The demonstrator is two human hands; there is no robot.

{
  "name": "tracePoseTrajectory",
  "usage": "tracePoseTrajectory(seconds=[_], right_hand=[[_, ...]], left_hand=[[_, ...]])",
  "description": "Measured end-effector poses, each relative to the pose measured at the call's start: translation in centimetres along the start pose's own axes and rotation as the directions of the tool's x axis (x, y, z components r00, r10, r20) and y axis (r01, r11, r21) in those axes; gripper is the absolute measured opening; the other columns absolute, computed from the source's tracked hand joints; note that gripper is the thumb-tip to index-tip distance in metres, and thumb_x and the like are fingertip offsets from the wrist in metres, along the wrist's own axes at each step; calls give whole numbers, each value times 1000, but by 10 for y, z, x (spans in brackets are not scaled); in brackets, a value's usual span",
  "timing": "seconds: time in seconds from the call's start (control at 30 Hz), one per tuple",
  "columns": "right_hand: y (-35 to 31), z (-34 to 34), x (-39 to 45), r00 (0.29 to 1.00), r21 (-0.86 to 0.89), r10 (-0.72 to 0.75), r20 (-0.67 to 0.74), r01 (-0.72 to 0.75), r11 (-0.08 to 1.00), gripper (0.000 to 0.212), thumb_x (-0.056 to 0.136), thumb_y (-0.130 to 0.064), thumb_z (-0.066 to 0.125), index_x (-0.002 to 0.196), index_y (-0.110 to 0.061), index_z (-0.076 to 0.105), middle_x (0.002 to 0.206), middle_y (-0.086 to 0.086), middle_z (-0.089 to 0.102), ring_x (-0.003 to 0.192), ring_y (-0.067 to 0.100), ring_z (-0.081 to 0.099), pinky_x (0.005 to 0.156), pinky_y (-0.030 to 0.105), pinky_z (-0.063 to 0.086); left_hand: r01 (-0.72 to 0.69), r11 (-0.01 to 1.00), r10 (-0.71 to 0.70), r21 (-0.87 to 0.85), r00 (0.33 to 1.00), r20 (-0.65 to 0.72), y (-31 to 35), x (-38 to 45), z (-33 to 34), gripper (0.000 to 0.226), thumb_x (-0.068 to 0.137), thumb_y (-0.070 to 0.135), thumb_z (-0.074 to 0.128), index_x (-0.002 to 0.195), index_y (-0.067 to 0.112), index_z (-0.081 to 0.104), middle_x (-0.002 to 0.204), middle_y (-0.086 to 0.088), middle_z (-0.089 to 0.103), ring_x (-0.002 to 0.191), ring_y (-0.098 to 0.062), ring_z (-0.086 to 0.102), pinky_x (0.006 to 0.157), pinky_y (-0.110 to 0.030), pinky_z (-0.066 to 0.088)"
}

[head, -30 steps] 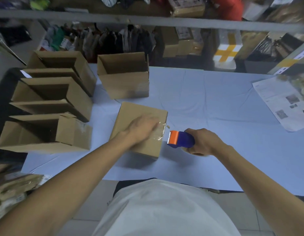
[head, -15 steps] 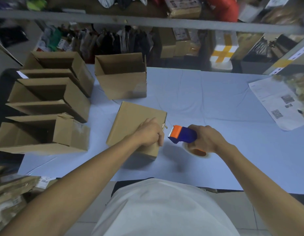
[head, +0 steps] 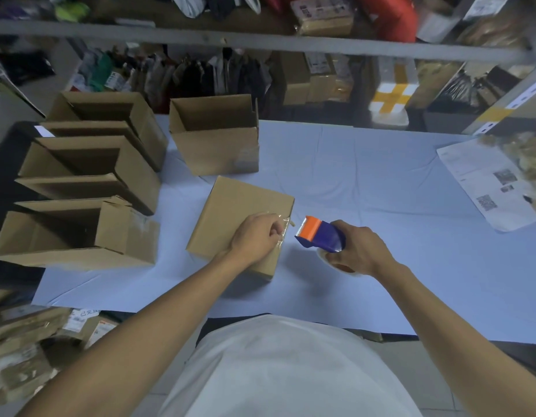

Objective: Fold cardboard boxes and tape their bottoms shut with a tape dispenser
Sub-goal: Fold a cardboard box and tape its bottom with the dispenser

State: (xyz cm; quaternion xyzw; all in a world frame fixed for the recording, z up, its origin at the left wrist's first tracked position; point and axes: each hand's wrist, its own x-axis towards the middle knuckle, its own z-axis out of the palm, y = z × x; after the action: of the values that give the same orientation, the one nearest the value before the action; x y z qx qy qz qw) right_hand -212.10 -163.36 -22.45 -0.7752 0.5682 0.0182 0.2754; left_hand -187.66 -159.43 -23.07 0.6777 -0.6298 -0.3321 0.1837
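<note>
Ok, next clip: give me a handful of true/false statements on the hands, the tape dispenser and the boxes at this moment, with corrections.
1. The right hand grips the tape dispenser. True.
2. The tape dispenser is pressed onto the box being taped. False: it is held just off the right edge of the upside-down box.
3. The left hand rests on that box where clear tape runs over its edge. True.
4. The open box behind it lies on its side. False: it stands upright, opening upward.
5. Several open boxes are grouped at the table's left. True.
6. The printed sheet lies under the box. False: it lies at the table's far right.
</note>
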Motion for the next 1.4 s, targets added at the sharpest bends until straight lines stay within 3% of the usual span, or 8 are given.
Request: tracePoseTrajectory(seconds=[0.17, 0.27, 0.43, 0.7, 0.8, 0.97, 1.1, 1.4], right_hand=[[6, 6, 2, 999, -9, 25, 43, -25, 1000, 53, 76, -52, 74, 118, -32, 50, 98, -10, 67, 81, 16, 62, 66, 29, 53], [10, 11, 5, 998, 20, 49, 33, -50, 999, 56, 80, -51, 71, 125, -27, 46, 102, -3, 62, 85, 21, 60, 71, 35, 53], [3, 25, 20, 991, -164, -87, -97, 70, 984, 59, 92, -22, 62, 143, -13, 35, 117, 12, 57, 98, 30, 55, 77, 36, 49], [-29, 44, 36, 969, -220, -98, -227, 47, 974, 44, 84, -20, 65, 126, -11, 56, 132, 17, 48, 111, 35, 51, 80, 37, 44], [-54, 36, 48, 966, 53, -259, 5, 259, 964, 73, 83, -14, 69, 149, -27, 40, 141, 17, 42, 122, 32, 49, 95, 42, 48], [-83, 25, 49, 944, 576, -274, 184, 123, 808, 64, 84, 6, 68, 141, -18, 53, 140, 2, 56, 129, 18, 53, 107, 33, 44], [-95, -1, 46, 964, 764, -239, 119, 65, 642, 43, 84, -8, 75, 125, -16, 67, 122, -2, 68, 103, 5, 64, 83, 17, 48], [-130, -19, 50, 925, 239, -302, -231, 355, 904, 22, 86, -30, 73, 108, -29, 76, 119, -4, 51, 111, 17, 44, 93, 27, 40]], left_hand=[[10, 997, -13, -75, 999, -36, 0, 0, -7, 32, 72, -9, 52, 88, 13, 69, 85, 2, 64, 79, -13, 57, 74, -23, 48], [101, 994, -96, 49, 991, -92, -1, -3, 3, 26, 77, 17, 63, 103, 21, 65, 106, 1, 56, 100, -18, 50, 86, -29, 46], [101, 918, -61, 385, 991, -116, -7, -21, 28, 75, 66, 54, 72, 132, 28, 48, 137, 0, 39, 125, -22, 35, 99, -34, 35], [-105, 946, 122, 307, 992, -35, -38, -38, 2, 69, 74, 5, 59, 140, 19, 49, 157, -2, 33, 147, -20, 25, 116, -31, 15], [-123, 955, 117, 270, 992, 39, -46, -44, -7, 72, 74, -1, 55, 142, 22, 46, 159, 6, 26, 149, -14, 16, 120, -32, 8], [-118, 958, 128, 261, 991, -22, -44, -46, -26, 53, 85, 23, 68, 136, 16, 55, 152, -2, 41, 143, -21, 31, 118, -35, 22], [-83, 972, 150, 220, 941, -304, -26, -42, -54, 32, 85, 27, 71, 116, 19, 72, 125, 3, 66, 117, -21, 59, 97, -33, 46], [-20, 997, 46, 81, 941, -334, 4, -12, -92, 9, 82, 23, 73, 89, 22, 79, 92, 9, 75, 89, -15, 66, 79, -37, 51]])
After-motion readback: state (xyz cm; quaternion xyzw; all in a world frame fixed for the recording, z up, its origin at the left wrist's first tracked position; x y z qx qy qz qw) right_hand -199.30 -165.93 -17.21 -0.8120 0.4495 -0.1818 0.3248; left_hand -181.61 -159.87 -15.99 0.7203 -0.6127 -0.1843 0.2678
